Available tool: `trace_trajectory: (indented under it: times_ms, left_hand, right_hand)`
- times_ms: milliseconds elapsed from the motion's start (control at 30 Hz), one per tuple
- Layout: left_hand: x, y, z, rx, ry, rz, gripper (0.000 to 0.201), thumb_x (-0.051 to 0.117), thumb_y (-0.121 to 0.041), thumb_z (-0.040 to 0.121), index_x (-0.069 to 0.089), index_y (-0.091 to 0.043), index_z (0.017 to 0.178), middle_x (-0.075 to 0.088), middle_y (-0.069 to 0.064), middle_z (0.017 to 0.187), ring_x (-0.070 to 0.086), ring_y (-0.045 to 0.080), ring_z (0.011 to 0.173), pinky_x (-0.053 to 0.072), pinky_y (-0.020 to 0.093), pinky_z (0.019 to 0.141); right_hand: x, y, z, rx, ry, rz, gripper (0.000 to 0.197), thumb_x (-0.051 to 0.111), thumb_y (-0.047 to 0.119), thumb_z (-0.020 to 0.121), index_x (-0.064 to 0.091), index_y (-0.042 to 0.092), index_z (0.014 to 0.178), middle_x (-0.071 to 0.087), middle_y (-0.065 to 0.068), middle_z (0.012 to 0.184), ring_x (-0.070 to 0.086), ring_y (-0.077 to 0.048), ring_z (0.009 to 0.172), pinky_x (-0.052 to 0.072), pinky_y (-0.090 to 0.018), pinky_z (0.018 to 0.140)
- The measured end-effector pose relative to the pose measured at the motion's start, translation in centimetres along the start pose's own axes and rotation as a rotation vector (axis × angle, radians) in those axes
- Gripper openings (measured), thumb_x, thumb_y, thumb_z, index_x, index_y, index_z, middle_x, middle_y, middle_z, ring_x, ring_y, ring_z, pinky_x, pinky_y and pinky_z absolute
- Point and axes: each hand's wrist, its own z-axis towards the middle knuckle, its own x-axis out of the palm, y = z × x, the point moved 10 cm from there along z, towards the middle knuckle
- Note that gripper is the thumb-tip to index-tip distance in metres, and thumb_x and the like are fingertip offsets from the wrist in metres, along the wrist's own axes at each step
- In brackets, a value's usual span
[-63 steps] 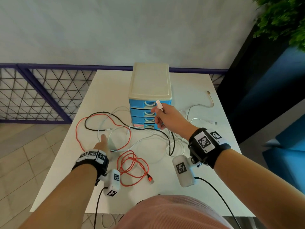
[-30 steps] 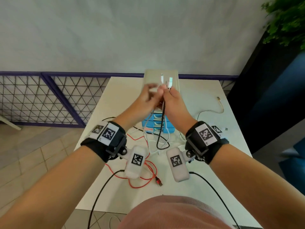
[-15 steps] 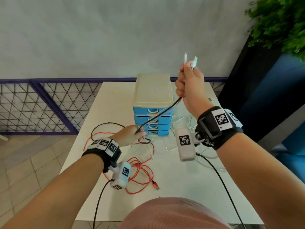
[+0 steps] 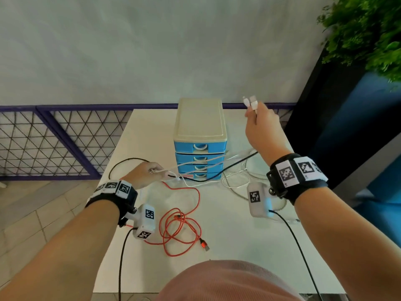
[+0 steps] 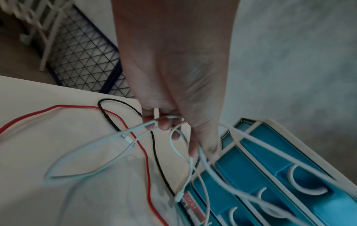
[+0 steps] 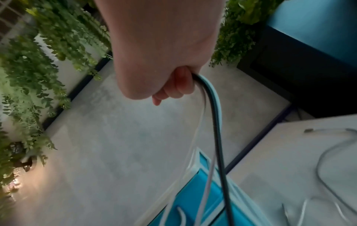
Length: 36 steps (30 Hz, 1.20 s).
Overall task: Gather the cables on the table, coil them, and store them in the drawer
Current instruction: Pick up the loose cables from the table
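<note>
My right hand is raised to the right of the blue drawer unit and grips a bundle of white and black cables, with white plugs sticking up above the fist. The cables run down and left across the drawer fronts to my left hand, which pinches the white cables low over the table. All four drawers are closed. A red cable lies loosely coiled on the white table by my left wrist. A black cable loop lies behind the left hand.
More white and braided cables lie right of the drawer unit under my right wrist. A purple mesh railing runs behind and left of the table. A dark planter with green foliage stands at the right.
My right hand has come down and moved right with the plugs. My left hand has slid along the cables, drawing them taut across the drawer fronts.
</note>
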Motion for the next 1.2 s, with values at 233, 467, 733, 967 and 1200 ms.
trace_trajectory:
  times_ms: [233, 467, 733, 967, 1200]
  left_hand:
    - [3.4, -8.8, -2.9, 0.09, 0.34, 0.174, 0.085, 0.075, -0.039, 0.077, 0.025, -0.034, 0.145, 0.007, -0.001, 0.157, 0.01, 0.015, 0.145, 0.017, 0.031, 0.116]
    - [5.5, -21.7, -4.7, 0.395, 0.213, -0.189, 0.021, 0.054, -0.035, 0.094, 0.053, -0.014, 0.099, 0.064, 0.003, 0.089, 0.06, 0.005, 0.077, 0.045, 0.018, 0.071]
    - [5.6, -9.2, -2.1, 0.145, 0.267, -0.145, 0.027, 0.054, -0.035, 0.094, 0.059, -0.009, 0.087, 0.05, -0.002, 0.059, 0.046, 0.006, 0.048, 0.039, 0.019, 0.052]
    - [6.3, -8.7, -1.2, 0.192, 0.288, 0.177, 0.02, 0.048, -0.026, 0.097, 0.058, -0.013, 0.087, 0.06, -0.003, 0.075, 0.053, 0.01, 0.067, 0.041, 0.025, 0.067]
    - [4.8, -13.9, -1.6, 0.373, 0.134, 0.107, 0.015, 0.046, -0.017, 0.097, 0.056, -0.016, 0.087, 0.056, -0.007, 0.072, 0.048, 0.002, 0.059, 0.037, 0.012, 0.054]
  right_hand:
    - [7.0, 1.0, -1.4, 0.246, 0.188, 0.645, 0.026, 0.033, 0.023, 0.102, 0.049, 0.017, 0.082, 0.041, 0.005, 0.058, 0.037, -0.01, 0.046, 0.032, -0.022, 0.042]
    - [8.8, 4.8, -2.1, 0.3, 0.321, 1.068, 0.025, 0.032, 0.024, 0.104, 0.044, 0.017, 0.082, 0.034, 0.011, 0.049, 0.025, -0.004, 0.037, 0.021, -0.018, 0.035]
    - [-1.1, -3.4, 1.9, 0.249, -0.149, 0.552, 0.027, 0.033, 0.023, 0.102, 0.05, 0.017, 0.082, 0.047, 0.004, 0.067, 0.045, -0.008, 0.054, 0.037, -0.028, 0.054]
    - [5.6, -2.0, -1.7, -0.003, 0.316, -0.122, 0.024, 0.041, 0.036, 0.1, 0.055, 0.018, 0.107, 0.059, -0.001, 0.081, 0.054, -0.012, 0.065, 0.039, -0.025, 0.055]
    - [17.3, -0.4, -10.3, -0.138, 0.979, -0.111, 0.021, 0.065, 0.039, 0.087, 0.06, 0.018, 0.086, 0.058, 0.004, 0.076, 0.055, -0.014, 0.072, 0.04, -0.018, 0.06]
